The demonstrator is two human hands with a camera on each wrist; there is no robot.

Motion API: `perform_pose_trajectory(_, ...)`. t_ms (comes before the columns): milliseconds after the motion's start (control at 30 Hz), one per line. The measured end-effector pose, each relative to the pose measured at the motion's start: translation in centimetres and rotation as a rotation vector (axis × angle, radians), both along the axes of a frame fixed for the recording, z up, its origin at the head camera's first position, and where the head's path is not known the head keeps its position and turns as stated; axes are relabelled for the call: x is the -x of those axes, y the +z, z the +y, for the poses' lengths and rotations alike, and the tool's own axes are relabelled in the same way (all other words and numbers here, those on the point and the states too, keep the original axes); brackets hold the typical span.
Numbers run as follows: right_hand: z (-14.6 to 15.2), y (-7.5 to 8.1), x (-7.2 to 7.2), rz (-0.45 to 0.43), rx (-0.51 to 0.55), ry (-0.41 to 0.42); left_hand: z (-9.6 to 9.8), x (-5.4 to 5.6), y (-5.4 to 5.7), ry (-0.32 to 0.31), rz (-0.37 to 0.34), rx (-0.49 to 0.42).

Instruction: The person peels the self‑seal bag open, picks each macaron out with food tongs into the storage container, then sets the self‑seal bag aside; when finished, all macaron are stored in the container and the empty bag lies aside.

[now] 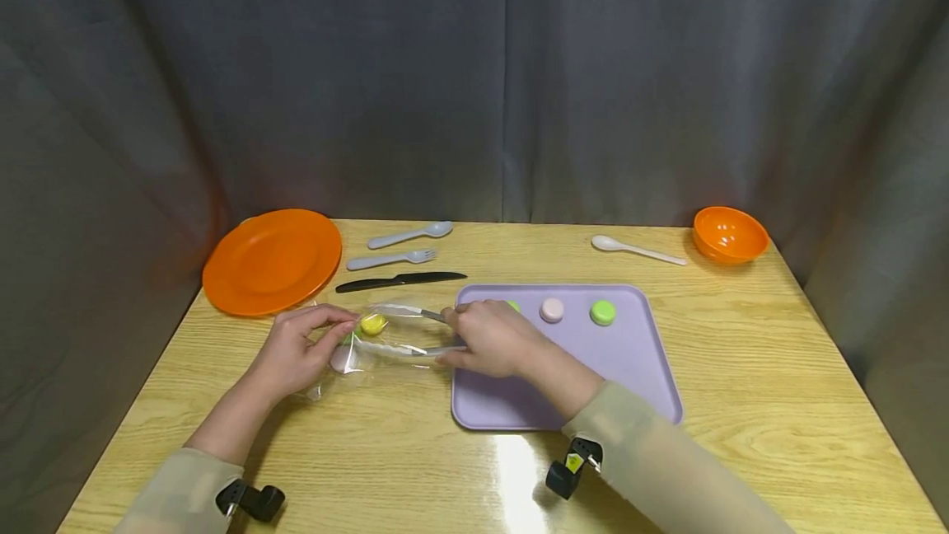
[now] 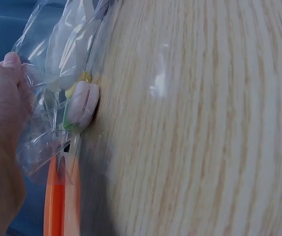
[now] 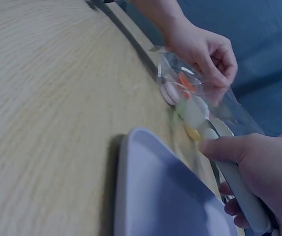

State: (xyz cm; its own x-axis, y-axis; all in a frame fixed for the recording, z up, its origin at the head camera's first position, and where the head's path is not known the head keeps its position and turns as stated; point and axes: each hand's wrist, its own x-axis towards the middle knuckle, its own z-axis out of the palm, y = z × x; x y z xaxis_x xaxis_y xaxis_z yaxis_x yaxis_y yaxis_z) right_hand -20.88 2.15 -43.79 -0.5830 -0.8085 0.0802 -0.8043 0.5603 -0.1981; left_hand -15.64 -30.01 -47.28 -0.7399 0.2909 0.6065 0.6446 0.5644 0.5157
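My left hand (image 1: 300, 348) pinches the edge of a clear plastic bag (image 2: 45, 147) left of the tray. Inside the bag lie a yellow macaron (image 1: 373, 324), a green macaron (image 1: 351, 339) and a pink macaron (image 2: 81, 105). With fingers and thumb, my right hand (image 1: 493, 340) holds a pair of tongs (image 1: 437, 350). The tongs' white ends reach into the bag and stand apart around the yellow macaron; whether they touch it, I cannot tell. On the lilac tray (image 1: 578, 377) sit a pink macaron (image 1: 552, 310) and a green macaron (image 1: 603, 312). Another green macaron (image 1: 514, 305) is partly hidden behind my right hand.
An orange plate (image 1: 274, 262) lies at the back left. Beside it are a grey spoon (image 1: 410, 235), a grey fork (image 1: 391, 259) and a black knife (image 1: 400, 281). At the back right are a white spoon (image 1: 638, 250) and an orange bowl (image 1: 730, 236). Dark curtains stand behind the table.
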Motion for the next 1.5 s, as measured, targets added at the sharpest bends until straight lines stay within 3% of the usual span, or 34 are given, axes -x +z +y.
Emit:
perform_pose_trajectory(267, -0.6, -0.1, -0.4, -0.025, -0.034, -0.039, 0.0, 0.1, 0.0, -0.002, -0.019, -0.002)
perform_pose_trajectory(600, 0.5, 0.6, 0.2, -0.114, 0.007, 0.005, -0.1, 0.0, 0.0, -0.011, -0.024, -0.022)
perform_pose_trajectory(800, 0.1, 0.4, -0.4, 0.027, -0.047, -0.006, 0.0, 0.0, -0.1, -0.016, -0.015, -0.031)
perform_pose_trajectory(900, -0.3, 0.2, -0.7, 0.053, -0.094, -0.029, 0.1, -0.1, -0.2, -0.016, -0.024, -0.030)
perform_pose_trajectory(1167, -0.5, -0.5, -0.1, -0.076, -0.022, -0.062, 0.2, -0.1, -0.4, -0.021, -0.025, -0.031)
perform_pose_trajectory(1500, 0.0, -0.7, 0.3, -0.100, 0.060, -0.042, -0.1, 0.0, -0.5, -0.017, -0.036, -0.026)
